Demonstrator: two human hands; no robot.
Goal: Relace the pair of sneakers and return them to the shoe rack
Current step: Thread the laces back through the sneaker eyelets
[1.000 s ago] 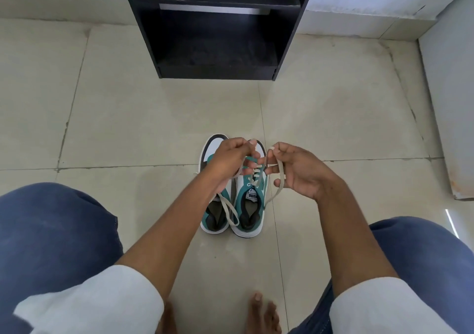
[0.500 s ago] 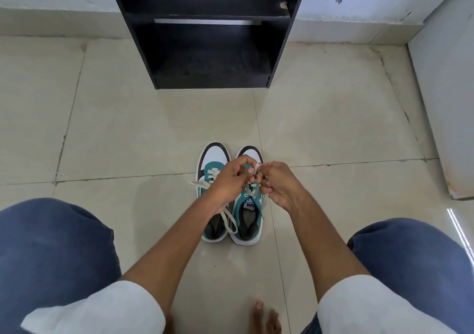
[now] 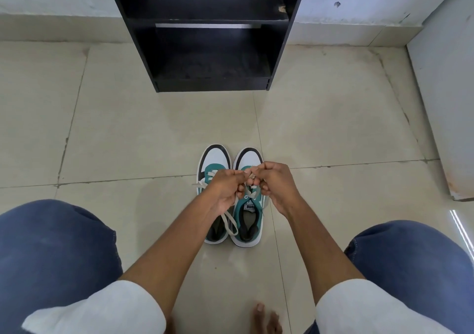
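Two white, teal and black sneakers stand side by side on the tiled floor, toes pointing at the rack. Over the right sneaker (image 3: 248,221) my left hand (image 3: 227,188) and my right hand (image 3: 275,183) meet fingertip to fingertip, both pinching its cream lace (image 3: 252,192) above the eyelets. Part of that lace trails down across the left sneaker (image 3: 214,157), whose own lace end sticks out to the left. The black shoe rack (image 3: 210,51) stands ahead against the wall, its lower shelves bare.
My knees in blue trousers frame the bottom corners, with bare toes (image 3: 264,318) at the bottom edge. A white panel (image 3: 446,103) leans along the right side. Open tiled floor (image 3: 128,128) lies between the sneakers and the rack.
My right hand has moved in from the right, where it held the lace stretched out, and now touches my left hand over the right sneaker. The view has tilted slightly downward.
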